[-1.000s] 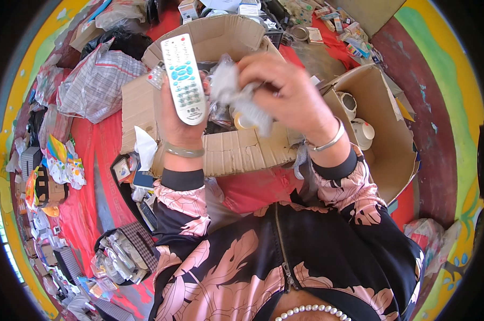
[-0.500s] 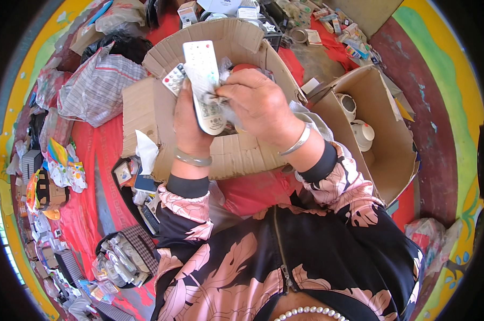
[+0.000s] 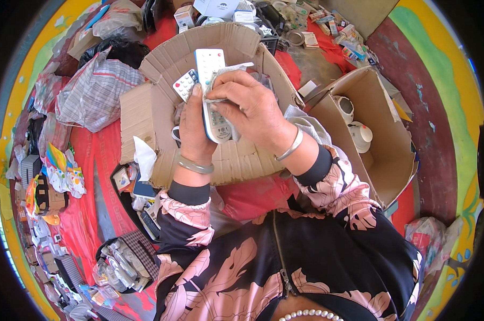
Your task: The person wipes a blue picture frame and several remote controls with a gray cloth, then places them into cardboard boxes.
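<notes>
Cardboard box (image 3: pixel 161 69) beneath white remote (image 3: pixel 211 85) — rag (image 3: pixel 226 72) over it.

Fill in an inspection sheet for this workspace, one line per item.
Surface: red cloth on the floor, with flattened cardboard under the hands.
Job's things: white remote control, upright, gripped low down by the left hand; the right hand presses a crumpled white cloth on its face.
Clutter: a second small remote behind the first; open cardboard box holding white cups; striped bag; packets and remotes at the left.
Grippers: both hands closed, each wrist with a bangle.
Cables: nothing seen.
Surroundings: painted floor in yellow, green and maroon at the right.
</notes>
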### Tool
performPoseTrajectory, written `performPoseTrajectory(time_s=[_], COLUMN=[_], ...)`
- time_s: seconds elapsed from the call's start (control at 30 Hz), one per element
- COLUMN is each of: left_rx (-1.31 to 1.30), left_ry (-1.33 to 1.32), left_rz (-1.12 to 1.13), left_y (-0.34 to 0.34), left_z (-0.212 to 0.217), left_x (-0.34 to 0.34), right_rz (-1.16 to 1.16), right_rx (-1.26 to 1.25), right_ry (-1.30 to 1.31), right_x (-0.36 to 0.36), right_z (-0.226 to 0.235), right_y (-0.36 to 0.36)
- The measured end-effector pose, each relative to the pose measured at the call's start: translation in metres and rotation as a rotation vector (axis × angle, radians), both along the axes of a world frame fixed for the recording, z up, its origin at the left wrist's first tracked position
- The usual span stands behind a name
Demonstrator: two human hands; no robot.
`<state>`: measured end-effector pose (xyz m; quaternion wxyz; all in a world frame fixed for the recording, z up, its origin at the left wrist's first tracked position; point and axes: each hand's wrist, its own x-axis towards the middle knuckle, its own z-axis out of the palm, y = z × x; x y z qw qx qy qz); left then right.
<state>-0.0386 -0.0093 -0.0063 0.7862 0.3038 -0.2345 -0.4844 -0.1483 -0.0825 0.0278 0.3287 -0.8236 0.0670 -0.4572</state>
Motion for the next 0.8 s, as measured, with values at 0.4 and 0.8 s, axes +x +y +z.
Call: performPoseTrajectory(time_s=[0.4, 0.8], left_rx=[-0.026, 0.094], left_ry=[0.022, -0.127], left_rz=[0.054, -0.051], left_y=[0.003, 0.003], left_z=[0.002, -0.005], left_x=[0.007, -0.014], right_rz=[0.007, -0.167], right_rx=[0.34, 0.057], right_ry=[-0.032, -0.07], right_x=[-0.018, -0.007], right_z=[0.012, 0.006], right_y=[-0.026, -0.027])
